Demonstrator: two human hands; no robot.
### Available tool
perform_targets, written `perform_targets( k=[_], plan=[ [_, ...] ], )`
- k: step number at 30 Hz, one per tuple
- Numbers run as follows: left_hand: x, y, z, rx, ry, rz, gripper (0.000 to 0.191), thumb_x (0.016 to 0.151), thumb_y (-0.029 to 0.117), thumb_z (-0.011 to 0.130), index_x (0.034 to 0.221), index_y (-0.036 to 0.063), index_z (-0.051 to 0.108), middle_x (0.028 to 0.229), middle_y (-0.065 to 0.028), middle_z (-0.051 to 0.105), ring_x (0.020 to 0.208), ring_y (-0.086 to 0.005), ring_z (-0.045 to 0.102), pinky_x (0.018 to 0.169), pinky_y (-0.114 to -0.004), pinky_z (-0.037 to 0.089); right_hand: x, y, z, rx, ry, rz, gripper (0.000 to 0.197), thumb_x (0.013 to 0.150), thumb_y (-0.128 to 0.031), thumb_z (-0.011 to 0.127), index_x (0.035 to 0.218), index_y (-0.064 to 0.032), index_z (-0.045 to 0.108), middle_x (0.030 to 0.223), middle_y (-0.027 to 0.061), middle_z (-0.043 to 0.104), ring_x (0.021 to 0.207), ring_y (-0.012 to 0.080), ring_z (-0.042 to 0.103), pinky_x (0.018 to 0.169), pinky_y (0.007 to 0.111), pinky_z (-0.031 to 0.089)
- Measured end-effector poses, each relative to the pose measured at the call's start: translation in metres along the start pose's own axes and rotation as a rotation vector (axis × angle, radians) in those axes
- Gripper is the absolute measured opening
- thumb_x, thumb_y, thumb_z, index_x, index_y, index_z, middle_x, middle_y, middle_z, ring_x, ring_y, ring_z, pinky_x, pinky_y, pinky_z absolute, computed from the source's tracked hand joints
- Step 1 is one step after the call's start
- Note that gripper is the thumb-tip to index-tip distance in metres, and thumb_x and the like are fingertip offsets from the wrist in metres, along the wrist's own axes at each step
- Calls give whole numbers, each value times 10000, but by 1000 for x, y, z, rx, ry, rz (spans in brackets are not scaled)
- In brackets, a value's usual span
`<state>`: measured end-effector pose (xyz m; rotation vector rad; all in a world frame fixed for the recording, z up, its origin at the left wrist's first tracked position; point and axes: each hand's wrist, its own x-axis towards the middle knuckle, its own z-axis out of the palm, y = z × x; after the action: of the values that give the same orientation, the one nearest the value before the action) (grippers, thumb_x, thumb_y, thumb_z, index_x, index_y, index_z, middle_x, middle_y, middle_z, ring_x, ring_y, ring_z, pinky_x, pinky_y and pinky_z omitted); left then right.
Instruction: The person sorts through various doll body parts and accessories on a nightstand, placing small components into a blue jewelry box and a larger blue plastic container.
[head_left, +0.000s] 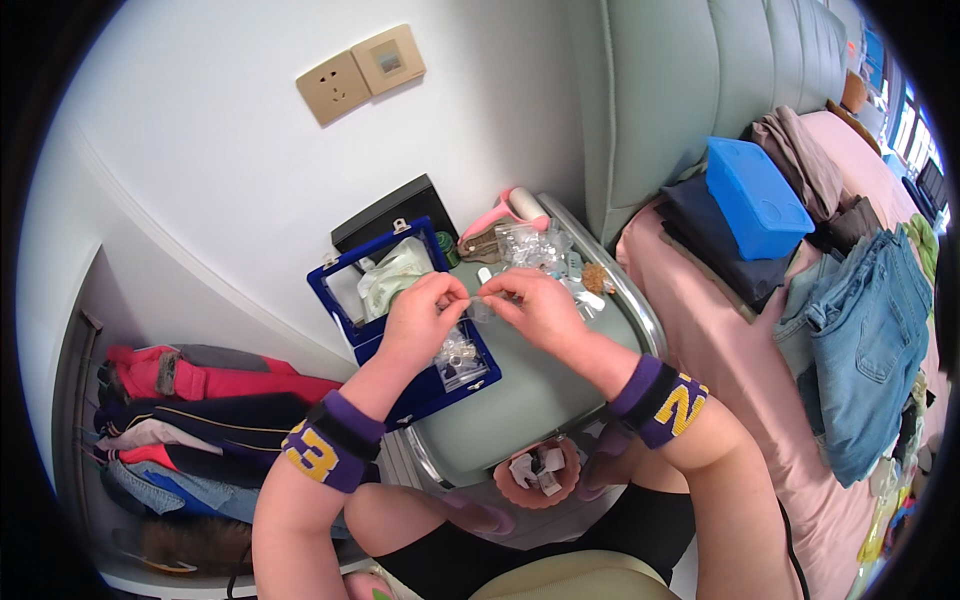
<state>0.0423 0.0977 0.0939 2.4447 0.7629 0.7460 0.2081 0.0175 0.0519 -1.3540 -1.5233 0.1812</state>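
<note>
In front of me, my left hand (421, 316) and my right hand (538, 309) meet over a pale green nightstand (525, 397). Their thumbs and forefingers pinch a small clear plastic bag (478, 310) between them; what it holds is too small to tell. Under my left hand stands an open blue velvet jewelry box (409, 397). Its raised lid has a window, and a pale printed soft packet (397, 271) rests against it. Small jewelry in clear bags (457, 355) lies in the lower part, partly hidden by my left wrist.
Behind the jewelry box stands a black box (397, 214). A pink lint roller (517, 210), a pile of clear bags (536, 244) and a brown hair tie (595, 277) lie farther back. Below is a pink wastebasket (510, 491). The bed at right holds a blue plastic box (757, 199) and folded jeans (862, 337).
</note>
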Motion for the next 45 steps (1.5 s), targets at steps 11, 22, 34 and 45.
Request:
perform_targets(
  k=[11,22,34,45],
  plan=[
    [-66,-40,-37,-138,-125,-437,83,782,33,677,809,28,599,694,18,584,600,-46,517,532,-205,453,-4,-12,80,280,-439,223,155,781,-150,639,905,-62,669,748,97,655,690,234,634,651,333,498],
    [-90,-56,-27,146,-185,-460,141,754,128,703,827,50,611,721,-32,642,640,-115,602,585,-256,479,-14,-8,106,302,-514,199,189,778,-122,629,953,-61,664,836,117,672,779,256,647,728,330,504],
    [-97,-60,-18,374,-163,-243,130,689,133,714,783,93,633,741,-20,586,709,-202,583,617,-324,474,-23,-11,105,-33,-533,3,301,685,-65,677,979,-130,667,997,72,618,1022,290,535,904,366,441],
    [-65,-40,-13,366,-90,-114,133,704,95,699,807,92,616,804,-44,555,713,-205,573,621,-322,468,-15,-2,69,59,-382,0,253,701,-65,663,951,-101,649,928,89,612,943,299,566,853,391,456]
  ],
)
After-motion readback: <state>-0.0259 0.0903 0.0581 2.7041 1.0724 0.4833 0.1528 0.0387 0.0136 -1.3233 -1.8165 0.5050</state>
